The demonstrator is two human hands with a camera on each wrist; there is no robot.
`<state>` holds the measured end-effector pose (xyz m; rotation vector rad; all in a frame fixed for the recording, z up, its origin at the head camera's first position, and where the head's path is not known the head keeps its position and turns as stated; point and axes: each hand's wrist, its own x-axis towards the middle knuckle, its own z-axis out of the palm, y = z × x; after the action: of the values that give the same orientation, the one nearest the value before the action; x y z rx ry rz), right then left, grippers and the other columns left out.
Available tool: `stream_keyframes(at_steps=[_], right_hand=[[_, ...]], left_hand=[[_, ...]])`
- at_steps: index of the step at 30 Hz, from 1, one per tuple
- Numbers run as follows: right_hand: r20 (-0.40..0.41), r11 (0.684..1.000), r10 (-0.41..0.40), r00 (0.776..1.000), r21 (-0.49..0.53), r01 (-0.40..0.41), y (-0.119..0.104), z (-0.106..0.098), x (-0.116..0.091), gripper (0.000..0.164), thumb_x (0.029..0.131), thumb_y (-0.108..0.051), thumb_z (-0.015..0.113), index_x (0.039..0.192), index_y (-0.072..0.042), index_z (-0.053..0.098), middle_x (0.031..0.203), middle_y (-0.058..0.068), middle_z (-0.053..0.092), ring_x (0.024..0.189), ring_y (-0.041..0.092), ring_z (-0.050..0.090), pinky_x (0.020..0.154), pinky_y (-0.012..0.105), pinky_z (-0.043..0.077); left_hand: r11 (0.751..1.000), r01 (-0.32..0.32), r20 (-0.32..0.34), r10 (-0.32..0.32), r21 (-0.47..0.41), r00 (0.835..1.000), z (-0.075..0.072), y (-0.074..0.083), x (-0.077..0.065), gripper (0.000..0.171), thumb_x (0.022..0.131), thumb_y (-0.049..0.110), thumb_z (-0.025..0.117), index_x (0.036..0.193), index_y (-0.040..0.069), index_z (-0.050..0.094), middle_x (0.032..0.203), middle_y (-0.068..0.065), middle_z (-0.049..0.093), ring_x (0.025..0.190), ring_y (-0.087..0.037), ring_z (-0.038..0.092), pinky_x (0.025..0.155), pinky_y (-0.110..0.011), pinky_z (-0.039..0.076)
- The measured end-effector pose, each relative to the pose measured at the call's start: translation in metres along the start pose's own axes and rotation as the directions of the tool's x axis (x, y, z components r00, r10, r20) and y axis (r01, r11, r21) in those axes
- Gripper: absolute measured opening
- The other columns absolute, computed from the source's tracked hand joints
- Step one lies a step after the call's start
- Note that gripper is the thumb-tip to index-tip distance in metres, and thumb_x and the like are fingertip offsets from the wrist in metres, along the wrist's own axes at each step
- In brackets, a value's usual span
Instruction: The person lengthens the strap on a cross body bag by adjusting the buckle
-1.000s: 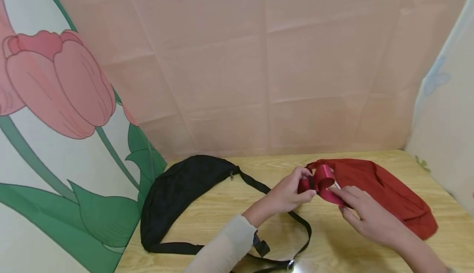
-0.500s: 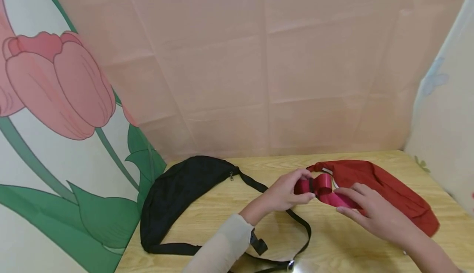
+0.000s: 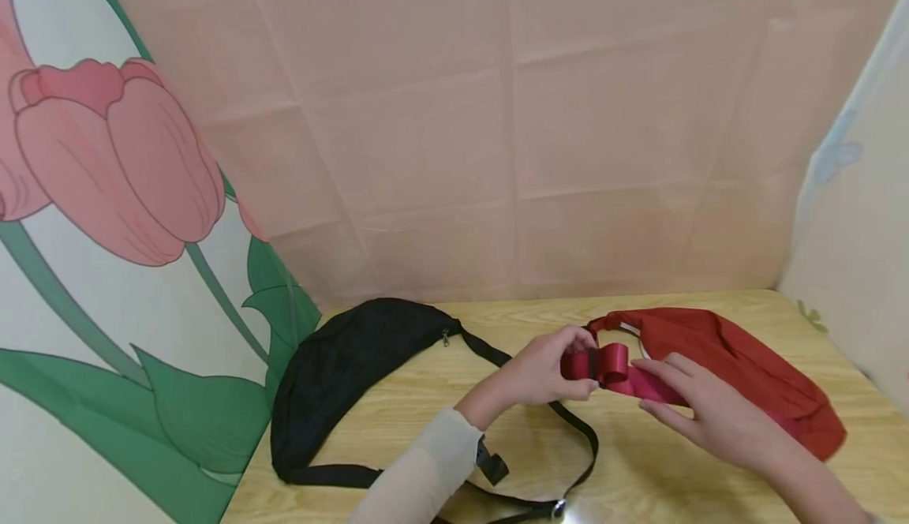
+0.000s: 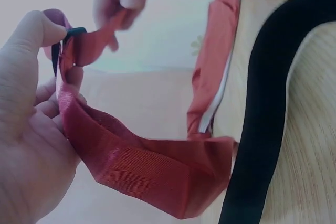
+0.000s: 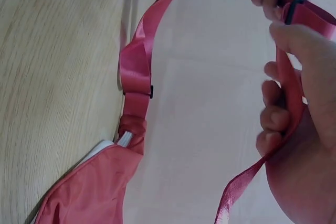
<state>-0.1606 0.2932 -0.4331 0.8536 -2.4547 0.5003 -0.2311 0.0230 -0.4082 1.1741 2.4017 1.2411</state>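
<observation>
My left hand pinches a glossy red strap at its black slider buckle, thumb pressing on the slider. A short loop of the strap stands up just right of the slider. To the right, my right hand grips the same strap. The right wrist view shows its fingers curled round the webbing, with a tail of strap hanging below the hand. Behind the hands lies the red waist bag that the strap belongs to. A second slider sits on the strap near the bag.
On the left of the wooden table lies a black waist bag. Its black strap loops under my left forearm, with a black buckle beside my sleeve. A pinkish sheet hangs behind the table.
Both hands have drifted slightly downward and apart, the right one to the right. The strap between them is straighter, and the loop by the slider is smaller and lower.
</observation>
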Motion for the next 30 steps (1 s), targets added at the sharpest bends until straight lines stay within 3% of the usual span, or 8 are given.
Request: stream_keyframes(at_steps=[5, 9, 15, 20, 26, 30], right_hand=[[0.021, 0.993, 0.106, 0.994, -0.055, -0.104, 0.0045, -0.0067, -0.0035, 0.052, 0.076, -0.035, 0.089, 0.122, -0.021, 0.070, 0.092, -0.019, 0.050, 0.083, 0.002, 0.044, 0.066, 0.027, 0.047], [0.027, 0.990, 0.126, 0.992, -0.065, -0.124, 0.0066, -0.0081, -0.0042, 0.051, 0.074, -0.038, 0.090, 0.119, -0.023, 0.070, 0.095, -0.016, 0.053, 0.084, 0.005, 0.044, 0.063, 0.026, 0.045], [0.002, 0.998, 0.028, 1.000, -0.059, -0.028, 0.0046, -0.0036, -0.0005, 0.052, 0.073, -0.031, 0.091, 0.117, -0.012, 0.070, 0.107, -0.006, 0.061, 0.094, 0.008, 0.052, 0.071, 0.017, 0.048], [-0.021, 0.997, -0.025, 0.999, -0.079, 0.023, 0.0027, -0.0009, 0.0010, 0.058, 0.073, -0.030, 0.091, 0.123, -0.010, 0.068, 0.104, -0.010, 0.059, 0.091, 0.006, 0.051, 0.077, 0.010, 0.041], [-0.022, 0.995, 0.044, 0.999, -0.086, -0.046, 0.0038, -0.0032, -0.0017, 0.055, 0.071, -0.033, 0.091, 0.120, -0.018, 0.072, 0.097, -0.014, 0.055, 0.086, 0.006, 0.047, 0.070, 0.028, 0.047], [-0.011, 0.990, 0.099, 0.995, -0.101, -0.100, 0.0069, -0.0067, -0.0061, 0.053, 0.072, -0.038, 0.091, 0.119, -0.022, 0.072, 0.095, -0.015, 0.054, 0.085, 0.007, 0.046, 0.069, 0.033, 0.048]], left_hand=[[0.999, 0.037, 0.015, -0.037, -0.007, 0.999, -0.0012, -0.0024, -0.0012, 0.045, 0.088, 0.018, 0.077, 0.124, 0.017, 0.051, 0.108, 0.006, 0.057, 0.090, -0.003, 0.059, 0.071, -0.018, 0.054], [0.999, 0.043, 0.026, -0.043, 0.018, 0.999, -0.0013, -0.0031, -0.0004, 0.044, 0.088, 0.019, 0.077, 0.124, 0.018, 0.051, 0.106, 0.007, 0.057, 0.089, -0.003, 0.059, 0.071, -0.017, 0.054], [0.998, 0.025, 0.037, -0.027, 0.056, 0.999, -0.0013, -0.0020, 0.0007, 0.046, 0.088, 0.020, 0.078, 0.125, 0.018, 0.051, 0.105, 0.008, 0.057, 0.088, -0.002, 0.059, 0.071, -0.016, 0.053], [0.995, 0.030, 0.039, -0.034, 0.092, 0.999, -0.0029, -0.0013, -0.0005, 0.048, 0.089, 0.023, 0.076, 0.131, 0.019, 0.051, 0.109, 0.008, 0.058, 0.090, 0.000, 0.059, 0.071, -0.015, 0.052], [0.987, 0.023, 0.052, -0.032, 0.162, 0.998, -0.0038, -0.0020, -0.0014, 0.051, 0.091, 0.025, 0.074, 0.136, 0.017, 0.051, 0.115, 0.007, 0.061, 0.092, 0.001, 0.058, 0.073, -0.012, 0.050], [0.984, 0.025, 0.040, -0.033, 0.177, 0.999, -0.0048, -0.0028, -0.0020, 0.050, 0.092, 0.025, 0.073, 0.136, 0.017, 0.051, 0.117, 0.006, 0.061, 0.095, 0.001, 0.057, 0.074, -0.011, 0.049]])
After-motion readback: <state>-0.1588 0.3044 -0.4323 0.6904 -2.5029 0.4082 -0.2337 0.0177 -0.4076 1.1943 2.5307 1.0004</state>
